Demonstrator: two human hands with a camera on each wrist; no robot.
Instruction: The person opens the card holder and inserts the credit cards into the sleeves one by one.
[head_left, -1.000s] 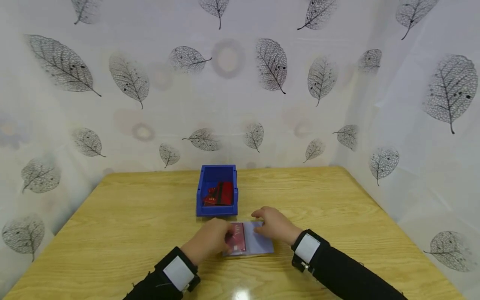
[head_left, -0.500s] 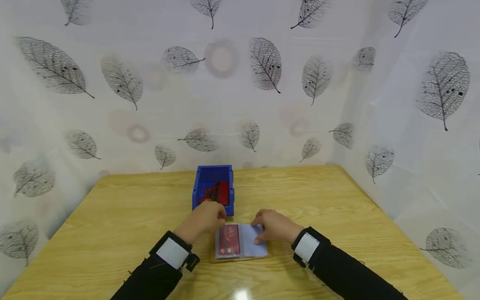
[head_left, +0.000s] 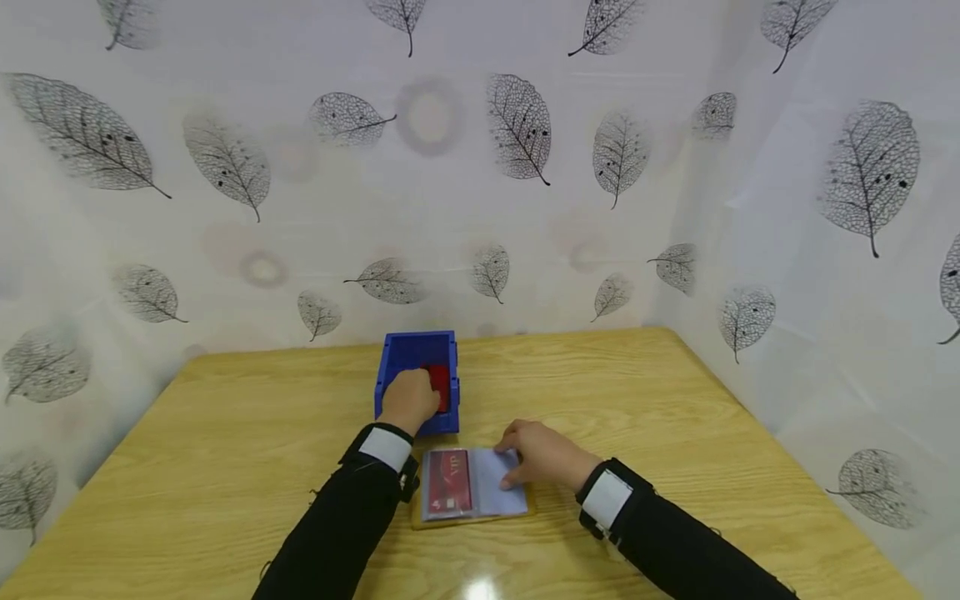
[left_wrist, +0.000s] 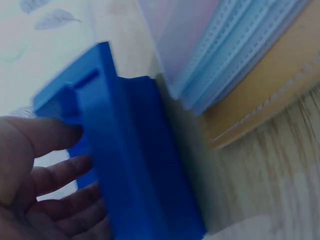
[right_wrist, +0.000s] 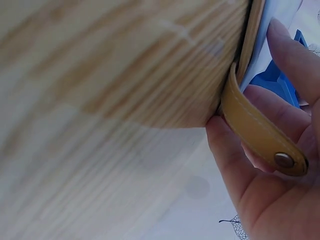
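A tan card holder [head_left: 472, 522] lies spread on the table, with clear sleeves inside. In its left sleeve shows a red VIP card [head_left: 450, 481]. My left hand [head_left: 410, 398] reaches over the near wall into a blue bin [head_left: 418, 340]. In the left wrist view that hand's thumb and fingers are apart beside the bin wall, with nothing visible between them. Red cards [head_left: 441, 385] in the bin are partly hidden by the hand. My right hand [head_left: 551, 455] rests with spread fingers on the holder's right page. A tan snap strap [right_wrist: 260, 127] crosses in front of those fingers.
The wood-grain table [head_left: 637, 400] extends to both sides of the bin and holder. Behind it hangs a pale curtain [head_left: 540, 275] printed with leaves.
My left hand has left the holder's left page and moved forward into the bin, uncovering the VIP card. The right hand stays on the right page. The head view has shifted slightly right.
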